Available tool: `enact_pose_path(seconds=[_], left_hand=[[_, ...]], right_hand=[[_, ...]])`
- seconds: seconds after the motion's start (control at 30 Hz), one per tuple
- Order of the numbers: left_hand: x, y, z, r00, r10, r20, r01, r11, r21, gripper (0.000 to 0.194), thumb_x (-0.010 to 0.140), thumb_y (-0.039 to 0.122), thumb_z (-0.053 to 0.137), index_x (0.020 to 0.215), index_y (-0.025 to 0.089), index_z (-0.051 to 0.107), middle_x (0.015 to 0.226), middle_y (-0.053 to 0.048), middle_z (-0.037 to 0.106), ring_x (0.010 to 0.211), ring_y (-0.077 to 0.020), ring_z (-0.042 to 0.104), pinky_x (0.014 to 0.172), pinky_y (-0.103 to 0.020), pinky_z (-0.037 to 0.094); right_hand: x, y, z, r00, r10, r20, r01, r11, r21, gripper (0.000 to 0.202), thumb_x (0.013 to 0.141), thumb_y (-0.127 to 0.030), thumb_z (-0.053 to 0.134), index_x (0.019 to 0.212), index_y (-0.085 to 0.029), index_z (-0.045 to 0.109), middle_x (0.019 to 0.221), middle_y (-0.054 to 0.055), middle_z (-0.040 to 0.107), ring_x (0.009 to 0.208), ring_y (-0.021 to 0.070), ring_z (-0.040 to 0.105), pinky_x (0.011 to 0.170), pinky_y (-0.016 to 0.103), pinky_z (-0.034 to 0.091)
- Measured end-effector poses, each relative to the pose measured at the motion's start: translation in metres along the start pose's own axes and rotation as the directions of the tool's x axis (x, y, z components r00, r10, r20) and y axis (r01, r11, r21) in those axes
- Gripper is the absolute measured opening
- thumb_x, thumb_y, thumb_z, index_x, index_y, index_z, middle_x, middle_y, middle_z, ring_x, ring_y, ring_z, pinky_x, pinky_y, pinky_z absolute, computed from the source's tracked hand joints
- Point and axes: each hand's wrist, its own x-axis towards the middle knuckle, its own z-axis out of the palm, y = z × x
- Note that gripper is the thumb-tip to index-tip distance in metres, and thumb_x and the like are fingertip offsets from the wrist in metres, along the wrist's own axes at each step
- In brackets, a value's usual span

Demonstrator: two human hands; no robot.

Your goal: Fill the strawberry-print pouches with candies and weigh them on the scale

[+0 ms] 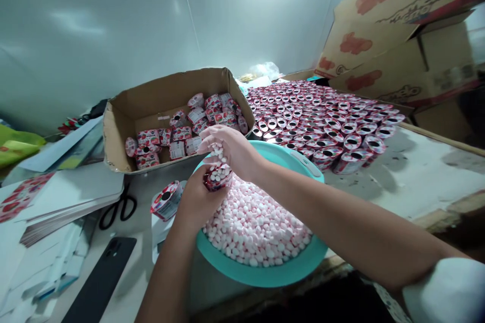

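A teal basin [261, 278] full of small pale pink and white candies [255, 224] stands in front of me. Above its left part, my left hand [199, 194] is wrapped round a small red printed packet [207, 182], whose open top is heaped with candies. My right hand [238, 154] is cupped and tilted just over that packet. Candies lie in its palm and run down to the packet's mouth. To the left of my left hand, a similar packet [166, 201] with a dark round opening sits on a white object.
A cardboard box [162, 92] holding several filled-looking packets stands behind the basin. Many open packets [322, 126] are crowded at the right. Scissors [120, 209], a phone [100, 277] and stacked sheets [71, 202] lie at the left. Large cartons [394, 50] rise at the back right.
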Motion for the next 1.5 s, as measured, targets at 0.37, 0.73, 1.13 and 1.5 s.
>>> enact_pose_path(seconds=[0.37,0.73,1.13,1.5], left_hand=[[0.002,0.003,0.001,0.998,-0.05,-0.026,0.048,0.997,-0.062,0.036,0.067,0.02,0.071,0.103,0.018,0.067,0.094,-0.002,0.074,0.087,-0.0232,0.068,0.072,-0.029,0.054],[0.001,-0.001,-0.002,0.997,0.071,-0.043,-0.074,0.995,-0.074,0.048,0.072,0.017,0.069,0.12,0.019,0.068,0.113,-0.003,0.073,0.102,-0.023,0.068,0.091,-0.031,0.054],[0.0,-0.004,0.001,0.994,-0.011,-0.108,-0.001,0.994,-0.11,0.056,0.073,0.021,0.072,0.127,0.017,0.061,0.119,-0.008,0.07,0.107,-0.0247,0.067,0.092,-0.033,0.052],[-0.001,-0.004,0.001,0.998,0.022,-0.064,-0.027,0.995,-0.094,0.045,0.074,0.026,0.071,0.118,0.016,0.068,0.109,-0.008,0.073,0.098,-0.0248,0.067,0.089,-0.035,0.052]], right_hand=[[-0.009,0.0,0.003,0.979,-0.136,0.151,0.182,0.92,-0.347,0.033,0.092,-0.049,0.052,0.106,-0.021,0.064,0.107,0.007,0.068,0.087,0.015,0.064,0.056,0.019,0.051],[-0.009,-0.015,-0.007,0.978,-0.138,0.154,0.177,0.946,-0.271,0.053,0.095,-0.065,0.039,0.124,-0.023,0.055,0.108,0.007,0.067,0.083,0.0175,0.066,0.059,0.026,0.055],[-0.011,-0.018,-0.024,0.961,0.013,0.275,0.259,0.295,-0.92,0.031,0.089,-0.046,0.062,0.104,-0.02,0.069,0.105,0.007,0.07,0.092,0.0195,0.062,0.077,0.028,0.044],[-0.003,-0.017,-0.034,0.963,0.042,0.265,0.248,0.24,-0.938,0.016,0.085,-0.022,0.064,0.097,-0.018,0.073,0.097,0.004,0.072,0.081,0.0142,0.061,0.069,0.024,0.04]])
